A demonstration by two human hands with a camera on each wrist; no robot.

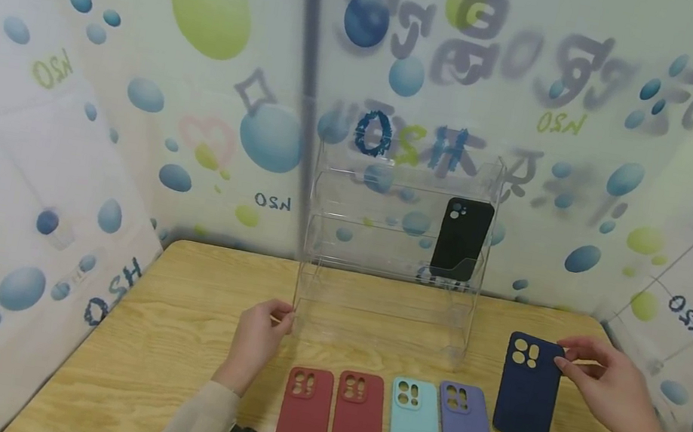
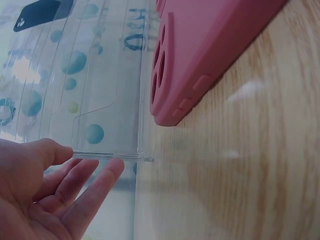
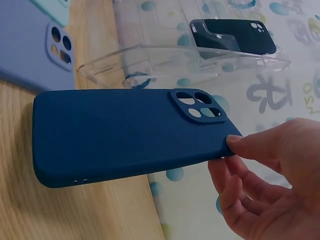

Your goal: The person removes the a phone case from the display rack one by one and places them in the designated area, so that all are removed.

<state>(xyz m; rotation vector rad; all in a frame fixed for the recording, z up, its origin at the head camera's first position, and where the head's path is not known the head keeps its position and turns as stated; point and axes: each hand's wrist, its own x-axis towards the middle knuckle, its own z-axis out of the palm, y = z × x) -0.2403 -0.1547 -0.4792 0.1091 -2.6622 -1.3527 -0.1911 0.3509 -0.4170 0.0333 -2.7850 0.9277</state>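
Upright, black case (image 1: pixel 463 237) in clear rack (image 1: pixel 382 306), left hand (image 1: pixel 256 342) relaxed touching it, right hand (image 1: pixel 610 386) pinching navy case (image 1: pixel 526 391)

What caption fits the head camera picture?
Right hand lifts a navy phone case beside a clear rack.

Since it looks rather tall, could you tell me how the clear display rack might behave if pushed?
The clear display rack looks thin-walled, probably light, so it may slide or tip. The left hand touches its lower corner. The black case perched on it could slip.
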